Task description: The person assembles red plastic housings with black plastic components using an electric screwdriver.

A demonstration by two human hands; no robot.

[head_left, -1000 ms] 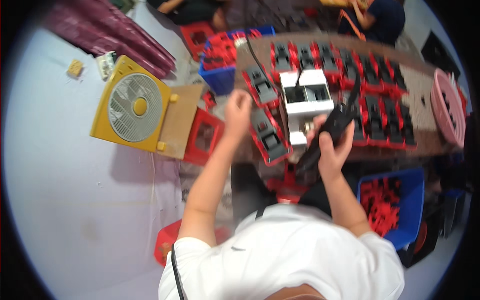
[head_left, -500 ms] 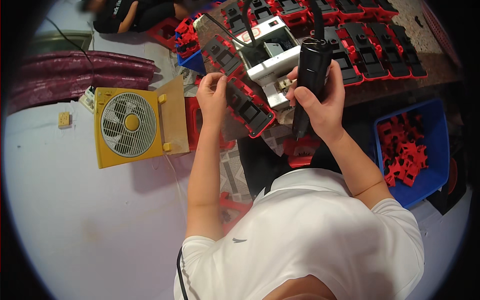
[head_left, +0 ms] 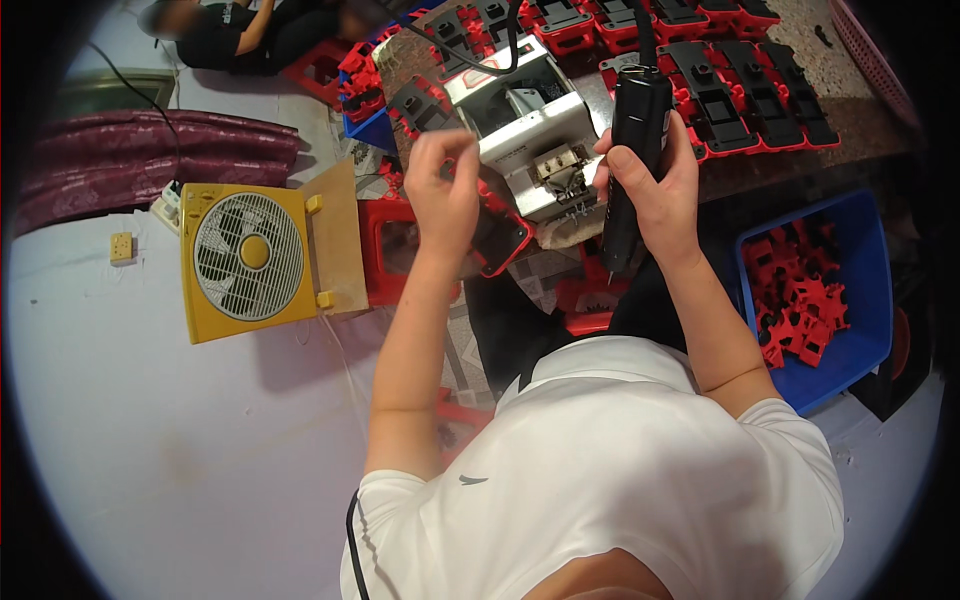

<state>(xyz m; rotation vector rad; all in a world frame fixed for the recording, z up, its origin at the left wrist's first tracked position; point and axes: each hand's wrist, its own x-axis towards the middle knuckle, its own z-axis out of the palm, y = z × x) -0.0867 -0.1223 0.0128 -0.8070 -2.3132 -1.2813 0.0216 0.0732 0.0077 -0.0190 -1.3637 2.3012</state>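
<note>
My right hand (head_left: 660,195) is wrapped round a black electric screwdriver (head_left: 638,125), held upright with its thin bit pointing down and a cable at its top. My left hand (head_left: 443,190) is slightly blurred, its fingers curled in; anything inside them is hidden. Partly behind that hand lies a black-and-red plastic housing (head_left: 503,240) at the table's near edge. Between my hands stands a white metal box (head_left: 535,140) with an open top and a small metal mechanism (head_left: 562,168) on its near side.
Rows of black-and-red housings (head_left: 712,95) cover the table's far side. A blue bin (head_left: 875,300) of red plastic parts (head_left: 800,300) stands at the right. To the left are a yellow box fan (head_left: 248,250) and red stools (head_left: 385,240). Another person (head_left: 235,35) sits at the far left.
My left hand has risen away from the near housing and moved right toward the white box. The screwdriver in my right hand has shifted slightly right, uncovering more of the box's mechanism.
</note>
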